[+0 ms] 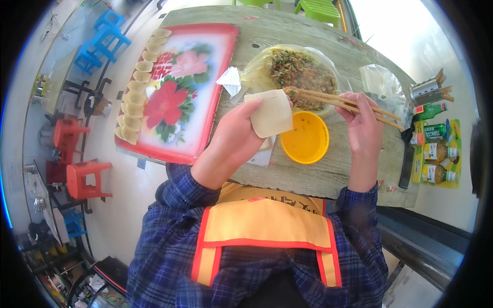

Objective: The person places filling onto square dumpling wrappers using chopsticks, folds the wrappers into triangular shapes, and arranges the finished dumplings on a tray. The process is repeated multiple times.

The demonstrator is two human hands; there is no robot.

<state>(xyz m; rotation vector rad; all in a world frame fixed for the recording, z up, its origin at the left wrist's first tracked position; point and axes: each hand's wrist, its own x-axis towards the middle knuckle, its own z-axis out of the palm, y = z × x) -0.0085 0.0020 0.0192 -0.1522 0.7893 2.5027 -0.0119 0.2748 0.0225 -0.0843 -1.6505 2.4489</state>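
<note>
A square dough wrapper (269,114) lies across the fingers of my left hand (238,133), its thumb on the near edge. My right hand (363,119) grips a pair of wooden chopsticks (339,101). Their tips hold a small lump of minced filling (291,91) at the wrapper's upper right corner. Behind them, a clear plastic bag (258,68) lies opened around a mound of chopped meat and green filling (302,73). Just right of the wrapper stands a yellow bowl (305,138) with liquid in it. More wrappers (265,144) are partly hidden under my left hand.
A red-rimmed floral tray (227,50) at left carries a row of folded dumplings (134,98). A crumpled white paper (231,81) lies beside it. On the right are a plastic bag (381,82), a chopstick holder (423,93), a green bottle (430,111) and condiment jars (435,152).
</note>
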